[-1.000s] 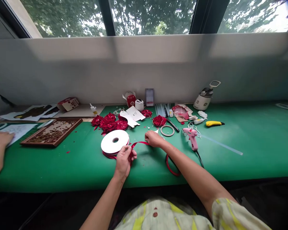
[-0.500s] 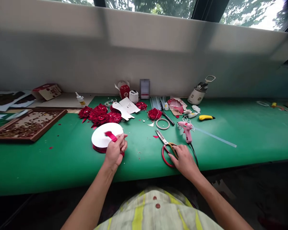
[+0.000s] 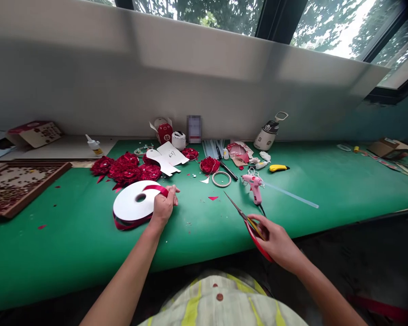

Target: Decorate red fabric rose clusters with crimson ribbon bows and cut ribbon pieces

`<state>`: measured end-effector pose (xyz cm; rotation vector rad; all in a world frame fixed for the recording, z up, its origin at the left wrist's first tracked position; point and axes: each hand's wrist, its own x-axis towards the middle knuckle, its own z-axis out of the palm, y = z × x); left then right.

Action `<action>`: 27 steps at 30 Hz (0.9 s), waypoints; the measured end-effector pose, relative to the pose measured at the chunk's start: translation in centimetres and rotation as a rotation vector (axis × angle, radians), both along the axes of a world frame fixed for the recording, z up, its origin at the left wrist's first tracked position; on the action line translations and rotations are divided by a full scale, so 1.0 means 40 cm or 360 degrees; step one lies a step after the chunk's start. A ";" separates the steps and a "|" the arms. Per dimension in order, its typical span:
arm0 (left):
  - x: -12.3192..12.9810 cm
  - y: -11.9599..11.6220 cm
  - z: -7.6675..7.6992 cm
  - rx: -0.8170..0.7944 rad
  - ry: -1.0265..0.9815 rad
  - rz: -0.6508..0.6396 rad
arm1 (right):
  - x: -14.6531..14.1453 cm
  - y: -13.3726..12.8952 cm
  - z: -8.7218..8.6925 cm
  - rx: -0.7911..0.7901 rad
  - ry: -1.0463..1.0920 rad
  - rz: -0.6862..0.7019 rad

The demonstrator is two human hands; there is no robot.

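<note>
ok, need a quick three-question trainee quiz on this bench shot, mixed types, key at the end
1. Which tool does the right hand hold?
2. True or false: the yellow-handled tool lies to the right of the pink glue gun.
3. Fill in the blank: the left hand pinches a red ____ at the right side of the white spool.

Key: 1. scissors; 2. true; 3. ribbon.
</note>
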<state>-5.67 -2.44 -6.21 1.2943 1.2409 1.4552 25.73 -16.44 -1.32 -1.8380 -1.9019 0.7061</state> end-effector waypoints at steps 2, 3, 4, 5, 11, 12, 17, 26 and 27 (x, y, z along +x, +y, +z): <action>-0.003 -0.008 -0.004 0.0005 0.0068 -0.0012 | 0.062 -0.069 -0.003 -0.0015 -0.0031 -0.0070; -0.003 -0.010 -0.005 0.0012 0.0113 -0.0010 | 0.101 -0.097 -0.014 0.0019 -0.0092 -0.0158; -0.003 -0.012 -0.005 0.0023 0.0161 -0.0004 | 0.144 -0.118 -0.029 0.0070 -0.0170 -0.0274; -0.001 -0.013 -0.005 0.0035 0.0208 0.0003 | 0.190 -0.129 -0.048 0.0114 -0.0266 -0.0394; 0.006 -0.021 0.015 0.0115 0.0256 0.0062 | 0.434 0.017 -0.115 0.0324 -0.0745 -0.0829; 0.005 -0.024 0.020 0.0133 0.0224 0.0094 | 0.448 0.052 -0.117 0.0354 -0.0774 -0.0853; -0.005 -0.035 0.039 0.0210 0.0020 0.0321 | 0.303 0.072 -0.127 0.0646 -0.0810 -0.0906; -0.002 -0.041 0.045 0.0279 -0.0149 0.0534 | -0.250 0.255 -0.048 0.0741 -0.0198 0.0429; -0.004 -0.044 0.047 0.0294 -0.0156 0.0547 | -0.276 0.310 -0.051 0.0723 -0.0223 0.0460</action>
